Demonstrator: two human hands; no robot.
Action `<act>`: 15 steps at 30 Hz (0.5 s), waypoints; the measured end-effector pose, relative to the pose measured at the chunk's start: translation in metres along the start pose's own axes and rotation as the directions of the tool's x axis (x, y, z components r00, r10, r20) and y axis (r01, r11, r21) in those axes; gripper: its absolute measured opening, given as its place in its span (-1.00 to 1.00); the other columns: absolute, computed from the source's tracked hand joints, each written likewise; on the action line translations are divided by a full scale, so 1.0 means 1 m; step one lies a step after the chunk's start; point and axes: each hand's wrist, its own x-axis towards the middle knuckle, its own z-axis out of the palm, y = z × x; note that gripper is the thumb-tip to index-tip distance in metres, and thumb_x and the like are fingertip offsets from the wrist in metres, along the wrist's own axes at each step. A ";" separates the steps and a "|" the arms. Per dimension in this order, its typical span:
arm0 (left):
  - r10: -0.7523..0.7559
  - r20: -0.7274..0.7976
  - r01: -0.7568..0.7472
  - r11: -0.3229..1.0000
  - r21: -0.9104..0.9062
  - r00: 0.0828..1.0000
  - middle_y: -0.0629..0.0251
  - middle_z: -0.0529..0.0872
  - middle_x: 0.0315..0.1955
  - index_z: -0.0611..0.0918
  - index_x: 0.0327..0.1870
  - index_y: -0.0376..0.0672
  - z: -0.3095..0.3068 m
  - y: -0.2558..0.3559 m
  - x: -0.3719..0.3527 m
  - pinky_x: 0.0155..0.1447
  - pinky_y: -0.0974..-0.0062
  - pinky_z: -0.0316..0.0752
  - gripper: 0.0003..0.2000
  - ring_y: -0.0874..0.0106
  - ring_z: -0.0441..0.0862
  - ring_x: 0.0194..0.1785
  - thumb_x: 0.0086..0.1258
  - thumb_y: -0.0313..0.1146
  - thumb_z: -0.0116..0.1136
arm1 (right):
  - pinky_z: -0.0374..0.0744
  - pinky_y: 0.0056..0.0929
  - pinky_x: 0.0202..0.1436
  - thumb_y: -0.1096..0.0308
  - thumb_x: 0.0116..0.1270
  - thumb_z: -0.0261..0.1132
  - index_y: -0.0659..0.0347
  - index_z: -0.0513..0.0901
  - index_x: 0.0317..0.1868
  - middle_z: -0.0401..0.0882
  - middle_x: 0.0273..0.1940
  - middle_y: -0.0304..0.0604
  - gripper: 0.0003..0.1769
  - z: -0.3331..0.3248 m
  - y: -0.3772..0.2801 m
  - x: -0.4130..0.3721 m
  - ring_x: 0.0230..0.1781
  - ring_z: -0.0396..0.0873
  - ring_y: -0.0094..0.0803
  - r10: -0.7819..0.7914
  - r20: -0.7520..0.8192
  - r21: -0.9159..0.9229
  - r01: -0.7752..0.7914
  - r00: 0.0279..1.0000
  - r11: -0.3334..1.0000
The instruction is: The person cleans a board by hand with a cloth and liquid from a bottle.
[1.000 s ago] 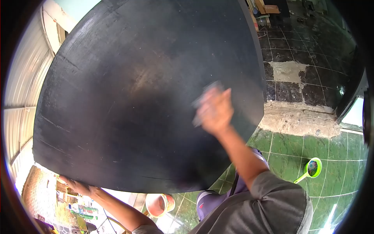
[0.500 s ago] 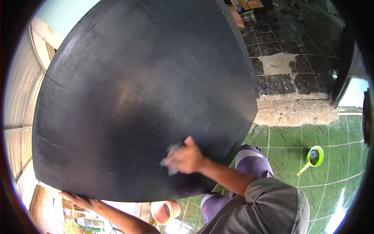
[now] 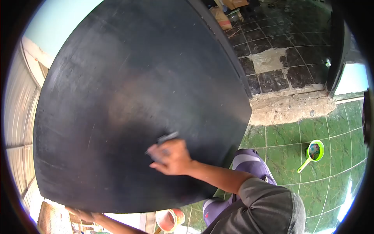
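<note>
A large black door (image 3: 128,89) fills most of the view, its surface dull with faint scratches and pale specks. Against its lower middle, my right hand (image 3: 173,156) is closed around a thin grey sheet that looks like sandpaper (image 3: 167,137), blurred by motion. My left hand (image 3: 83,215) grips the door's edge at the lower left, its fingers partly hidden by the panel. My knees, in purple and grey trousers (image 3: 253,165), are close to the door's right corner.
On the green tiled floor (image 3: 280,163) at right sits a lime-green dipper (image 3: 315,150) with something colourful in it. A bucket (image 3: 170,219) stands below the door. Past a rough cement sill (image 3: 290,107) lies a dark tiled floor (image 3: 272,80). A woven basket (image 3: 54,218) is at lower left.
My right hand has moved left and slightly up across the door with the grey sandpaper. The view has shifted a little; my left hand stays at the edge.
</note>
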 end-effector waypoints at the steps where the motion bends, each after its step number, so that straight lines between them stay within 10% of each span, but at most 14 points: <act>1: 0.008 -0.001 -0.008 1.000 0.007 1.000 0.09 0.25 0.58 0.32 0.53 -0.27 -0.001 -0.005 0.002 0.68 0.15 0.14 -0.41 0.23 0.26 0.58 0.71 0.01 -0.12 | 0.44 -0.12 0.18 0.00 0.22 0.52 -0.05 0.72 0.24 0.58 0.06 -0.29 -0.43 0.009 -0.004 0.026 0.09 0.53 -0.28 -0.127 -0.078 0.014 0.128 0.989 0.992; 3: 0.269 0.076 -0.280 0.932 0.231 0.960 0.10 0.20 0.61 0.32 0.53 -0.33 -0.026 -0.012 0.013 0.69 0.12 0.11 -0.38 0.15 0.21 0.59 0.67 -0.02 0.00 | 0.43 -0.06 0.24 0.09 0.28 0.47 -0.02 0.69 0.26 0.58 0.15 -0.15 -0.47 -0.006 0.003 0.107 0.15 0.52 -0.20 -0.241 -0.113 -0.026 0.239 0.964 0.971; 5: 0.119 0.440 -0.148 0.989 0.032 0.890 0.11 0.20 0.61 0.32 0.54 -0.28 -0.169 0.003 0.131 0.70 0.16 0.11 -0.42 0.18 0.21 0.59 0.71 -0.03 -0.10 | 0.39 0.09 0.38 0.11 0.35 0.42 0.04 0.67 0.27 0.57 0.23 -0.02 -0.49 -0.024 0.031 0.188 0.31 0.49 -0.06 -0.221 -0.233 0.069 0.243 0.947 0.968; 9: 0.318 0.165 -0.356 0.875 0.329 0.934 0.11 0.19 0.61 0.32 0.55 -0.28 -0.030 -0.023 0.025 0.70 0.17 0.10 -0.41 0.18 0.21 0.60 0.71 -0.02 -0.11 | 0.21 0.17 0.58 0.15 0.45 0.30 0.17 0.67 0.24 0.51 0.37 0.12 -0.55 -0.062 0.122 0.256 0.55 0.28 0.12 -0.158 -0.347 -0.100 0.131 0.925 0.986; 15: 0.349 0.139 -0.375 0.844 0.384 0.927 0.10 0.18 0.62 0.31 0.55 -0.28 0.002 -0.037 0.010 0.71 0.17 0.10 -0.41 0.19 0.21 0.60 0.71 -0.02 -0.13 | 0.29 0.01 0.55 0.03 0.62 0.08 0.24 0.63 0.29 0.55 0.34 0.15 -0.49 -0.124 0.293 0.049 0.47 0.39 0.11 0.401 -0.555 -0.126 -0.551 0.729 0.825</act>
